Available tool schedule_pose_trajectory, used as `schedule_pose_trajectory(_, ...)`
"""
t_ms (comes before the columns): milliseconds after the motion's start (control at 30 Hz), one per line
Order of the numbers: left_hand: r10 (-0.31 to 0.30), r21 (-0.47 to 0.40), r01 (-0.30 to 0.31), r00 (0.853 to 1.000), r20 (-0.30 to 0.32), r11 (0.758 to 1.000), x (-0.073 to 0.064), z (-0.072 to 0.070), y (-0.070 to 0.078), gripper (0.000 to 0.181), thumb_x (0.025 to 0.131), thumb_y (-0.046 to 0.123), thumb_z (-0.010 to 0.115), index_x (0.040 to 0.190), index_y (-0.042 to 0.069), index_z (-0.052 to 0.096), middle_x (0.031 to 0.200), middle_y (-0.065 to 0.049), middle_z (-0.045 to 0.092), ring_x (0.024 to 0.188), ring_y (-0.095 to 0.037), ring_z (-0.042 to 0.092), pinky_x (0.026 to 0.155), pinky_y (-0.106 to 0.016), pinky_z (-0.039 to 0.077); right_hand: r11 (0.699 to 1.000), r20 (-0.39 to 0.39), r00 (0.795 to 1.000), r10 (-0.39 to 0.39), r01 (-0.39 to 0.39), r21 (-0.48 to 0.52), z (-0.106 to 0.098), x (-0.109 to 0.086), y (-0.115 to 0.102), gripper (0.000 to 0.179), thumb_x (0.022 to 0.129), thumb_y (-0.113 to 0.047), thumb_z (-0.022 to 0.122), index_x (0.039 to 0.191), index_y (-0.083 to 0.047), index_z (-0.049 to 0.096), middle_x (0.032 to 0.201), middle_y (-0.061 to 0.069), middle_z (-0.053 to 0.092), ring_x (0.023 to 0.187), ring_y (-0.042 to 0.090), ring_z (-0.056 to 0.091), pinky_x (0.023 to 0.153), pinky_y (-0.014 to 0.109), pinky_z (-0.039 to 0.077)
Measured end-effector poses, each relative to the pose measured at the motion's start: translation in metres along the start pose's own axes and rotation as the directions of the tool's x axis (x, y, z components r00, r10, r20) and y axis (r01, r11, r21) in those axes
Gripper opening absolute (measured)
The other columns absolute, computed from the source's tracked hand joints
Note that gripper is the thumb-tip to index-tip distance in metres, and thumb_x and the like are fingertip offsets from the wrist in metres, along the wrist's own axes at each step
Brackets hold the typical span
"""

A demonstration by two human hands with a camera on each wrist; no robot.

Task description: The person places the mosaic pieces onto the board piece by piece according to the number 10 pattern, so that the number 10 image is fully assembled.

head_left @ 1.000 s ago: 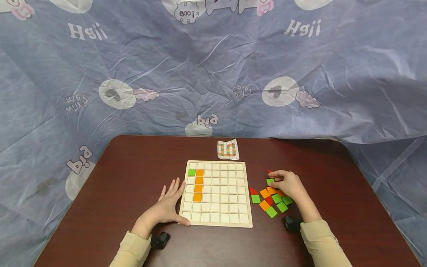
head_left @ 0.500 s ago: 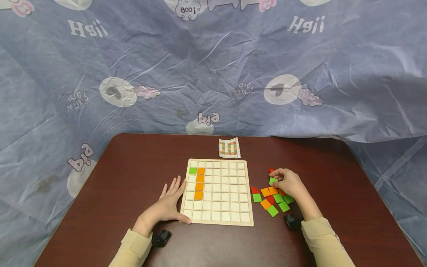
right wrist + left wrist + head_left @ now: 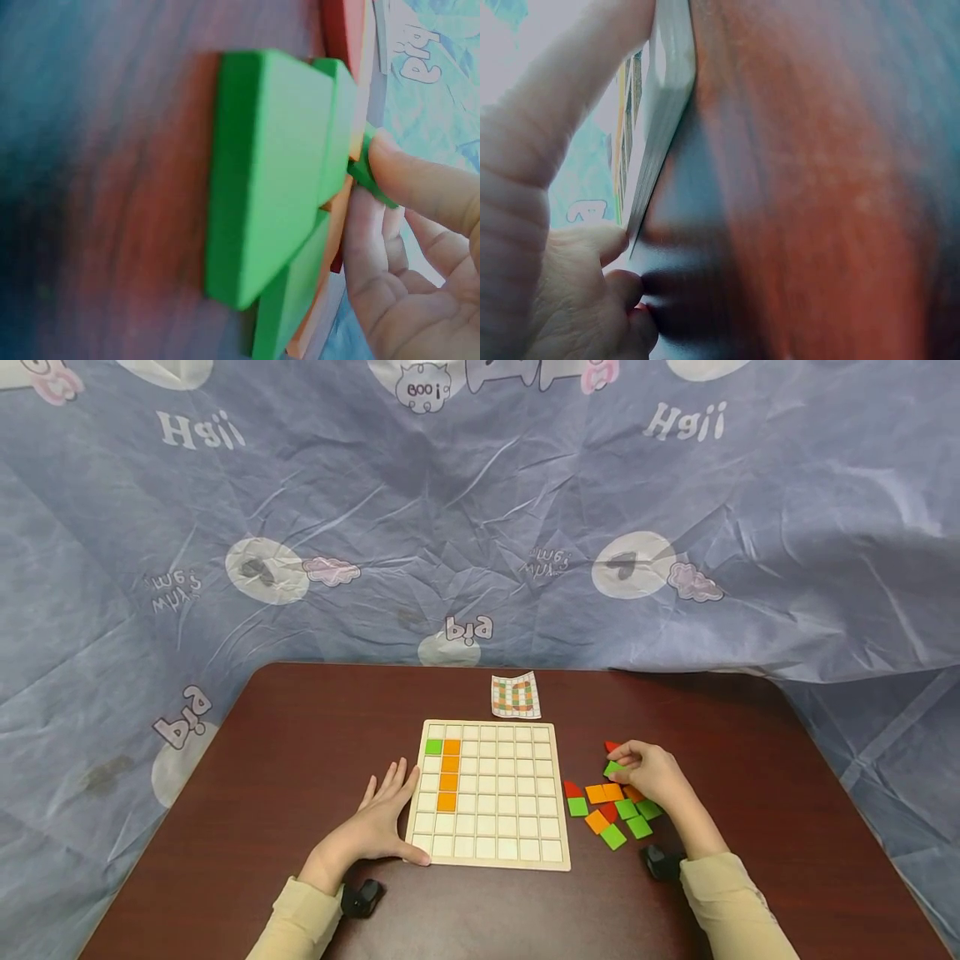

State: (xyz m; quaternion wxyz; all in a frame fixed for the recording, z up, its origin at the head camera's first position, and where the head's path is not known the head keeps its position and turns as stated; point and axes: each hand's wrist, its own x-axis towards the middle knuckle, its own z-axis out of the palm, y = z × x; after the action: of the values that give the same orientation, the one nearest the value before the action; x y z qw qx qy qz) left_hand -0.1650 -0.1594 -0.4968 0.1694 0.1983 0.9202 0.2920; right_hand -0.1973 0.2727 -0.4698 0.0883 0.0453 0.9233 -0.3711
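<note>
A pale wooden grid board (image 3: pixel 517 864) lies flat on the table, with a green square tile (image 3: pixel 433 747) and a column of orange square tiles (image 3: pixel 449 764) in its cells. My left hand (image 3: pixel 367 828) rests at the board's left side, fingers spread along the edge and thumb at the near corner. In the left wrist view, the thumb and fingers touch the board's edge (image 3: pixel 662 97). Right of the board, my right hand (image 3: pixel 652 775) pinches a green square tile (image 3: pixel 366 169) between thumb and fingers, tilted, at the far side of a loose tile pile.
Loose green tiles (image 3: pixel 639 827), orange tiles (image 3: pixel 596 793) and red curved-edged pieces (image 3: pixel 573 789) lie beside the board, some overlapping. A small printed pattern card (image 3: pixel 515 696) lies behind the board. A blue-grey patterned cloth (image 3: pixel 480 510) hangs behind the dark table (image 3: pixel 337 710).
The right hand has taken hold of the green tile and tilted it up slightly from where it lay. The left hand stays at the board's edge.
</note>
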Motion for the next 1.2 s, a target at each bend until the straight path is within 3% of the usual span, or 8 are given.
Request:
schedule_pose_trajectory(233,-0.002,0.006,0.002,1.000,-0.001,1.000,0.000,0.000,0.001,0.138,0.058,0.050,0.092,0.158,0.003,0.009,0.164,-0.022,-0.004,0.153,-0.038,-0.005,0.119,-0.062,-0.005,0.992,-0.003,1.000,-0.029,0.029,0.120,0.001,-0.002,-0.010,0.030,0.086,-0.015,0.075,0.112,-0.002,0.068,0.109,0.018,0.070,0.090,0.022,0.068,0.075,0.031,0.055)
schedule_pose_trajectory(367,-0.008,0.007,0.008,1.000,-0.003,1.000,0.000,0.001,0.000,0.138,0.057,0.050,0.092,0.158,0.004,0.010,0.164,-0.022,-0.004,0.153,-0.038,-0.005,0.119,-0.061,-0.005,0.976,0.026,0.999,-0.048,0.041,0.214,0.008,-0.003,-0.023,0.031,0.087,-0.016,0.075,0.113,-0.001,0.068,0.111,0.018,0.071,0.094,0.023,0.069,0.081,0.036,0.056)
schedule_pose_trajectory(533,-0.009,0.002,0.009,1.000,0.000,1.000,0.000,0.001,0.000,0.139,0.057,0.050,0.092,0.158,0.004,0.009,0.164,-0.022,-0.004,0.153,-0.037,-0.005,0.119,-0.061,-0.006,0.953,0.071,0.995,-0.070,0.045,0.300,0.021,-0.002,-0.038,0.033,0.087,-0.018,0.076,0.115,-0.002,0.069,0.112,0.015,0.071,0.098,0.020,0.067,0.083,0.034,0.056)
schedule_pose_trajectory(833,-0.004,0.003,0.004,1.000,0.002,1.000,-0.001,0.001,0.000,0.137,0.059,0.051,0.091,0.158,0.004,0.009,0.164,-0.021,-0.006,0.153,-0.038,-0.006,0.119,-0.061,-0.006,0.914,0.149,0.981,-0.126,0.056,0.402,0.057,-0.007,-0.075,0.028,0.083,-0.014,0.077,0.109,-0.003,0.071,0.105,0.010,0.073,0.091,0.016,0.067,0.082,0.037,0.056)
schedule_pose_trajectory(1200,-0.012,0.006,0.012,1.000,-0.002,1.000,0.000,-0.001,0.001,0.137,0.057,0.049,0.093,0.158,0.004,0.011,0.164,-0.023,-0.003,0.153,-0.037,-0.004,0.120,-0.061,-0.005,0.882,0.238,0.940,-0.245,0.114,0.458,0.106,-0.014,-0.117,0.024,0.080,-0.009,0.079,0.101,-0.001,0.072,0.093,0.010,0.073,0.078,0.011,0.066,0.074,0.027,0.054)
